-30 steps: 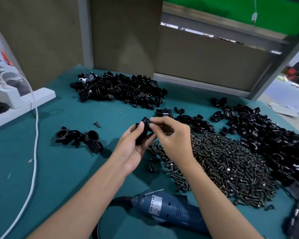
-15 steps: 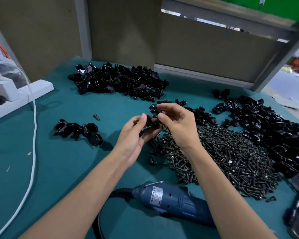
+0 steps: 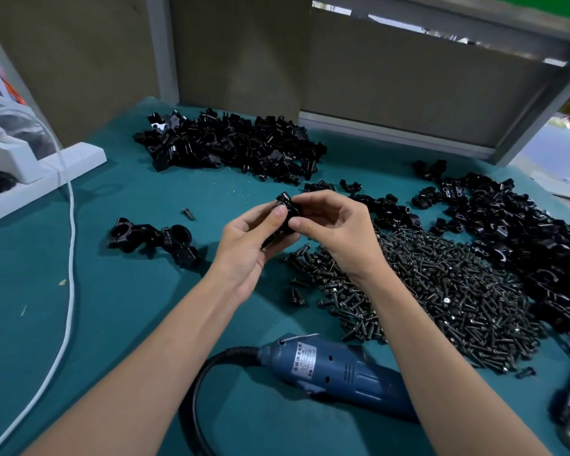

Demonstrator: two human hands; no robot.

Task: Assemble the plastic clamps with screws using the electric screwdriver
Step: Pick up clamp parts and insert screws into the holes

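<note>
Black plastic clamp (image 3: 285,213) above counter (image 3: 119,311), pinched by left hand (image 3: 250,245) and right hand (image 3: 334,230) grips | risk: halves misalign, piece slips into screw pile (image 3: 425,291) | electric screwdriver (image 3: 336,373) lies unused

My left hand (image 3: 247,248) and right hand (image 3: 338,232) have closed in on the black clamp (image 3: 285,213), thumbs now pressing together at its 6 o'clock side, no longer apart.
</note>
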